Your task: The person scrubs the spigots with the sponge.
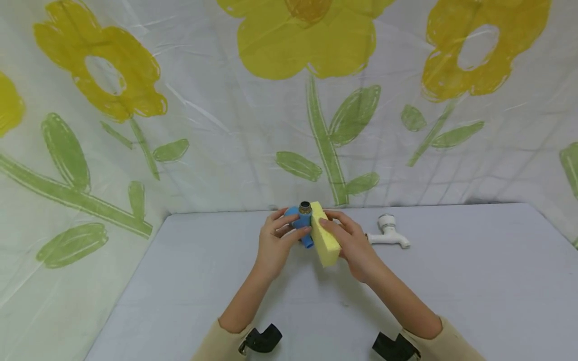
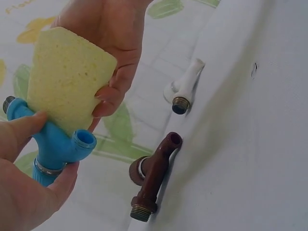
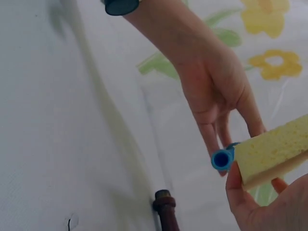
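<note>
My left hand (image 1: 275, 240) grips a blue plastic tap (image 1: 304, 220) above the table, its metal threaded end pointing up in the head view. My right hand (image 1: 354, 245) holds a yellow sponge (image 1: 326, 240) between thumb and fingers, its flat face up against the side of the tap. In the left wrist view the sponge (image 2: 72, 77) overlaps the tap's body (image 2: 55, 142), while the spout opening faces away from it. From the right wrist, the tap's round spout (image 3: 222, 159) shows right at the sponge's end.
A white tap (image 1: 389, 233) lies on the table (image 1: 474, 281) beyond my right hand. Near it lies a brown tap (image 2: 153, 173), hidden behind the hands in the head view. A flower-printed sheet (image 1: 217, 150) hangs along the table's back edge.
</note>
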Available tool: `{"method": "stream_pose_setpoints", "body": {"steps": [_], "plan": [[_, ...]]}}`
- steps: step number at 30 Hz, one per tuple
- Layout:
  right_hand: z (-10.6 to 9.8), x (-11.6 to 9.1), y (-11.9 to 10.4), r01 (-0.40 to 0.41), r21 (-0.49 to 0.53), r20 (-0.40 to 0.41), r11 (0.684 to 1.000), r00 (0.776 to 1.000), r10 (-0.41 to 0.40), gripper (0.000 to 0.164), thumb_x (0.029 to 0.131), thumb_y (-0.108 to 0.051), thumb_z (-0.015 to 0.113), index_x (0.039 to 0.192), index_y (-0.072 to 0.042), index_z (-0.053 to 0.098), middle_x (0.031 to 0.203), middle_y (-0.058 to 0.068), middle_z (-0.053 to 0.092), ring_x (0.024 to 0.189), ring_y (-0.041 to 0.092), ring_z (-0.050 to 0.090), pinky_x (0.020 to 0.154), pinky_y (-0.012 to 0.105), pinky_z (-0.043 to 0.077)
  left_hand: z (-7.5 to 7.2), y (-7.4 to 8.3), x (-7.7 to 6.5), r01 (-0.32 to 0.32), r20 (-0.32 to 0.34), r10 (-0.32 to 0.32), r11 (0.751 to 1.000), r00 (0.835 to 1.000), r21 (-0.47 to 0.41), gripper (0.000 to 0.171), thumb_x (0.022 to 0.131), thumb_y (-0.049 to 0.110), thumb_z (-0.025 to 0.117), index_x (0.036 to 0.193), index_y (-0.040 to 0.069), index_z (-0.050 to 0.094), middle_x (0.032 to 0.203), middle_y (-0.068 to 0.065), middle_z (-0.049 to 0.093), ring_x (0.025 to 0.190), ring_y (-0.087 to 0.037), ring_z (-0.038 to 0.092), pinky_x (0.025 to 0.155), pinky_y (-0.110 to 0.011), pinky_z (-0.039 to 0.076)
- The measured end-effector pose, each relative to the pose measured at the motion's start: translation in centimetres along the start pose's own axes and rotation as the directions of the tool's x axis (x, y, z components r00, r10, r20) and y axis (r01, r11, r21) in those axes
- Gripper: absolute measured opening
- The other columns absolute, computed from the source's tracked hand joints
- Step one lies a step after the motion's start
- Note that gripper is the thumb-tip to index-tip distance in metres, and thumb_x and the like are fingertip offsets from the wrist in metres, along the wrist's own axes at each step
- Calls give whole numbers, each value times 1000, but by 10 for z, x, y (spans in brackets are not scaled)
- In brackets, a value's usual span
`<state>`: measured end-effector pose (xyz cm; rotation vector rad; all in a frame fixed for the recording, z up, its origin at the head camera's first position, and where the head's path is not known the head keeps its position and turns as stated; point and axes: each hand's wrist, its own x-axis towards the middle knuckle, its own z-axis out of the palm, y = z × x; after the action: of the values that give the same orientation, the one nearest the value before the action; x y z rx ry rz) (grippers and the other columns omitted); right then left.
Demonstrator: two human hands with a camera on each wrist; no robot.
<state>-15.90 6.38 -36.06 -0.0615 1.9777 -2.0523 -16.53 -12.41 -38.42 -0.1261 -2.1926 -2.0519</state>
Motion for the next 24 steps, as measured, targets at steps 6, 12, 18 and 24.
{"method": "stream_pose_setpoints", "body": {"steps": [6,12,18,24], "plan": [[-3,1,-1,1,-6,29,1000,1000,-1,52,110,-33,52,157,-10,47,133,20,61,91,17,64,77,30,58,-4,0,2,-6,20,6,1000,1000,-2,39,92,2,79,128,-11,70,158,-27,38,127,-47,63,103,-43,59],[-6,0,-3,1,8,23,1000,1000,-1,54,110,-34,53,157,-9,46,125,14,62,90,16,63,76,30,57,-6,1,2,-18,31,19,1000,999,-16,36,93,-1,78,126,-12,70,157,-25,38,125,-43,65,100,-31,59],[-11,-2,-12,18,52,11,998,1000,-19,56,110,-33,50,159,-8,42,114,6,62,89,14,63,75,28,57,-5,1,1,-41,54,39,999,998,34,32,92,0,80,122,-10,73,155,-24,39,124,-42,64,101,-36,59],[-14,-5,-19,47,79,-19,996,999,-45,54,110,-33,50,156,-7,43,110,4,62,87,12,63,72,27,58,-2,0,0,-47,80,39,994,996,99,31,92,3,80,122,-7,75,154,-23,40,129,-43,60,102,-50,57]]}}
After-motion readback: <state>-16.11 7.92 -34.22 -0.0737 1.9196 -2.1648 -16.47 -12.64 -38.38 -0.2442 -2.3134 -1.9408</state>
